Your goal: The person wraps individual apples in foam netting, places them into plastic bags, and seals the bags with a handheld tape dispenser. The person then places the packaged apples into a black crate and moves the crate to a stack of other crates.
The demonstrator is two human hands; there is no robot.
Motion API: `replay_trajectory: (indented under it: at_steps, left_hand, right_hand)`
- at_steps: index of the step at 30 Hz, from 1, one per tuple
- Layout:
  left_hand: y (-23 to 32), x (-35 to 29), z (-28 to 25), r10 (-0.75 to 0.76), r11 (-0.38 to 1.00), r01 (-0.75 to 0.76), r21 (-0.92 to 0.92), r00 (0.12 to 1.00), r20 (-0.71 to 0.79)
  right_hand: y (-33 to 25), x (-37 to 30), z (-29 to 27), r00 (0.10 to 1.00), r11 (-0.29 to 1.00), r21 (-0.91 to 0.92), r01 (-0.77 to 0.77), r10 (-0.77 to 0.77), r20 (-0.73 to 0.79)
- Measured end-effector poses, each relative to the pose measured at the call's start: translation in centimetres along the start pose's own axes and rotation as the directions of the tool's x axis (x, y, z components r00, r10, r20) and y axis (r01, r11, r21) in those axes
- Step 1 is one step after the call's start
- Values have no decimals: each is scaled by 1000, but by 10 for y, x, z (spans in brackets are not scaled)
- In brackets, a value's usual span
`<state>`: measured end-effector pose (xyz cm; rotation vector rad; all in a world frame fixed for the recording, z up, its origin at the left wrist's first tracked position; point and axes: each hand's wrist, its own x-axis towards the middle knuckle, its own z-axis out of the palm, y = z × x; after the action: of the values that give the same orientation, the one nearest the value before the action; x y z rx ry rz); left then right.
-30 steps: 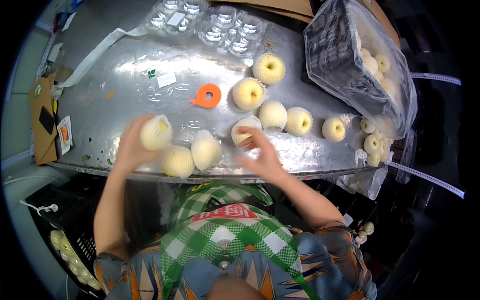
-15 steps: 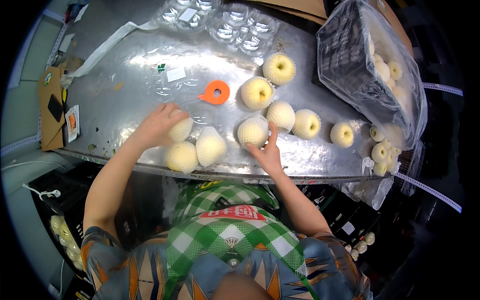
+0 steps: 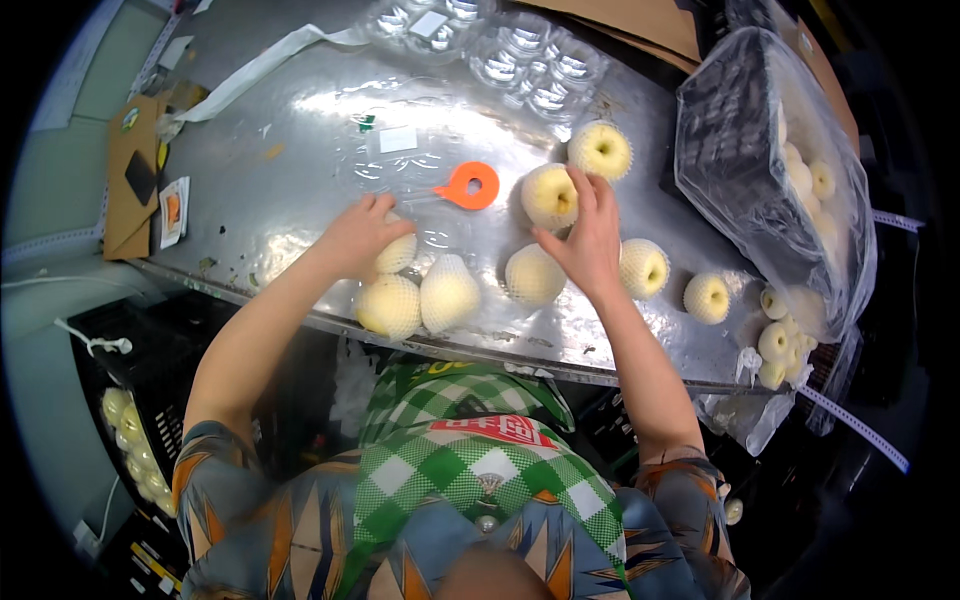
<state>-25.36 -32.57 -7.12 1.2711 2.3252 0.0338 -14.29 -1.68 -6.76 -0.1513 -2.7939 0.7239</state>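
Across the metal table (image 3: 250, 185), the left hand (image 3: 352, 240) grips a netted yellow fruit (image 3: 399, 256), while the right hand (image 3: 592, 240), fingers spread at a farther fruit (image 3: 548, 198), seems mid-grasp, needing closure.

And there on the green-and-white checked apron (image 3: 440, 475), a red panel (image 3: 495, 431) carries bold pale characters, with a bit of yellow lettering (image 3: 447, 367) above it! Up on the metal table (image 3: 300, 170), one white label (image 3: 429, 24) sits on a clear plastic clamshell (image 3: 462, 38), another white label (image 3: 398, 139) on clear plastic nearer in, no print legible on either. Over left, a white card (image 3: 173, 212) bears an orange picture, any wording too small to read.
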Motion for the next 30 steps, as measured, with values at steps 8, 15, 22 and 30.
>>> replay_trajectory:
  at_steps: [8,15,22,30]
  left_hand:
    - [15,-21,-5,-93,994,99,40,986,-135]
    - [94,-34,6,-256,719,-22,-694,921,-295]
    - [139,-27,16,-558,-534,-486,-692,817,-143]
    - [150,-56,34,-567,-567,-410,-714,823,-23]
  right_hand:
    - [38,34,42,943,994,-67,-87,104,316]
    - [12,36,2,813,8,813,-582,-25,582]
    - [-68,-2,35,740,-124,730,-673,-99,665]
    - [-101,-45,33,729,-62,728,-682,-139,671]
